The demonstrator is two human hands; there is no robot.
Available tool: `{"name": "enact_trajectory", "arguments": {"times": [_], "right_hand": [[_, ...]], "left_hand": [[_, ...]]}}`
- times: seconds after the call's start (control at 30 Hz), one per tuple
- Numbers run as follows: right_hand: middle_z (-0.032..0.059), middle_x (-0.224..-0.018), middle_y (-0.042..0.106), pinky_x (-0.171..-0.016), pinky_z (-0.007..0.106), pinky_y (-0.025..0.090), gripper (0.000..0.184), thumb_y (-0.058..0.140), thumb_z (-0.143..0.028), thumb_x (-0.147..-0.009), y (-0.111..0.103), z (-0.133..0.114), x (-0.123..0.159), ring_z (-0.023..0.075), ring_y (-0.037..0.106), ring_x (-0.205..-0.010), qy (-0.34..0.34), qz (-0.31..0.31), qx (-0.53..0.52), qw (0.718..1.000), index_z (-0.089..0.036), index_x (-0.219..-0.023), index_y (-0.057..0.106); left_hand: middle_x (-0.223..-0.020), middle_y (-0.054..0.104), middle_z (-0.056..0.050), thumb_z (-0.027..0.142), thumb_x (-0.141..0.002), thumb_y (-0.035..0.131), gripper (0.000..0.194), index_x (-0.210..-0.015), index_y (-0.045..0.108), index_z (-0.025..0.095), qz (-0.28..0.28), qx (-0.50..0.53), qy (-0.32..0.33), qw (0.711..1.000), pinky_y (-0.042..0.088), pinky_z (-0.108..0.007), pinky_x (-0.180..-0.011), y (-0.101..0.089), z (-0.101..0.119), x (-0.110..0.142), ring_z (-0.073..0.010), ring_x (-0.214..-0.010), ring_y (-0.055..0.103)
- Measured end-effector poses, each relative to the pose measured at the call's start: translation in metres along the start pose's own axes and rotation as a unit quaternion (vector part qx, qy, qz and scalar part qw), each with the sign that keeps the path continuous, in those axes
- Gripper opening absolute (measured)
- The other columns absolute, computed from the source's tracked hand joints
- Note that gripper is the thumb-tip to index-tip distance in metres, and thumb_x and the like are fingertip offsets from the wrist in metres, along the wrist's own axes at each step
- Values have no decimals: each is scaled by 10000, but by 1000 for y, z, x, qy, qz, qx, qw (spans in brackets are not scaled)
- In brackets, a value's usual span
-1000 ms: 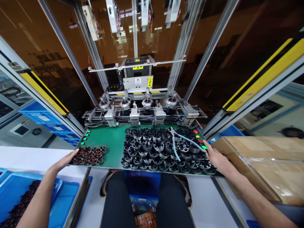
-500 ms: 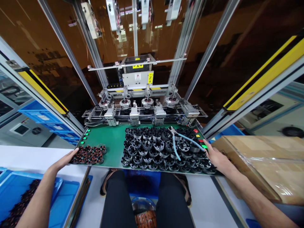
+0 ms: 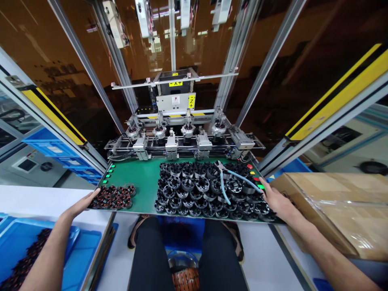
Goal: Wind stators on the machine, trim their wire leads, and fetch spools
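Head view: lower left, the left hand [image 3: 80, 205] is resting beside wire-wound rings [image 3: 115, 197], visible fingers outstretched; lower right, the right hand [image 3: 278, 205] is resting likewise, near a green button [image 3: 261, 186]. Pliers [image 3: 223, 186] are lying on black rings [image 3: 187, 188] right of centre.

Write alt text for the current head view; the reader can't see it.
A person's left hand and right hand are at opposite sides of a green worktop, beside wound parts and a green button respectively. Blue-handled pliers lie atop black rings; a machine stands behind.
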State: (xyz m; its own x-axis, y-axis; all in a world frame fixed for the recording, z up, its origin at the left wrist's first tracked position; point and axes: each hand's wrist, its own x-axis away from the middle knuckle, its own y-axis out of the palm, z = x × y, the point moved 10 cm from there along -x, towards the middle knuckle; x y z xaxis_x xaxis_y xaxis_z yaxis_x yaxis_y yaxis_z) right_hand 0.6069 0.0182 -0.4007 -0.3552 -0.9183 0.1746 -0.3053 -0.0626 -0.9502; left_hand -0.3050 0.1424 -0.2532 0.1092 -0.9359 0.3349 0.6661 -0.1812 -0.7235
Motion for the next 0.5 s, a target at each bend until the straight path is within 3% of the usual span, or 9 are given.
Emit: {"name": "enact_trajectory", "arguments": {"times": [0.1,0.5], "right_hand": [[267,-1230,793,-1036,547,645,830,158,-451,-1148,-1,-1,1,441,837,-1168,-1,3,-2,1000,-85,-1831,453],[248,-1194,791,-1000,535,651,797,201,-401,-1140,-5,-2,4,431,844,-1112,-3,10,-6,1000,-96,-1826,469]], "left_hand": [[-1587,788,-198,1276,-536,569,1436,-1407,873,176,-11,20,-25,999,468,-544,-1421,2,-7,-1,-474,-1620,653],[-1706,696,-180,1265,-569,586,1467,-1506,822,161,-26,24,-23,999,419,-527,-1459,3,-14,-7,-471,-1669,601]]}}
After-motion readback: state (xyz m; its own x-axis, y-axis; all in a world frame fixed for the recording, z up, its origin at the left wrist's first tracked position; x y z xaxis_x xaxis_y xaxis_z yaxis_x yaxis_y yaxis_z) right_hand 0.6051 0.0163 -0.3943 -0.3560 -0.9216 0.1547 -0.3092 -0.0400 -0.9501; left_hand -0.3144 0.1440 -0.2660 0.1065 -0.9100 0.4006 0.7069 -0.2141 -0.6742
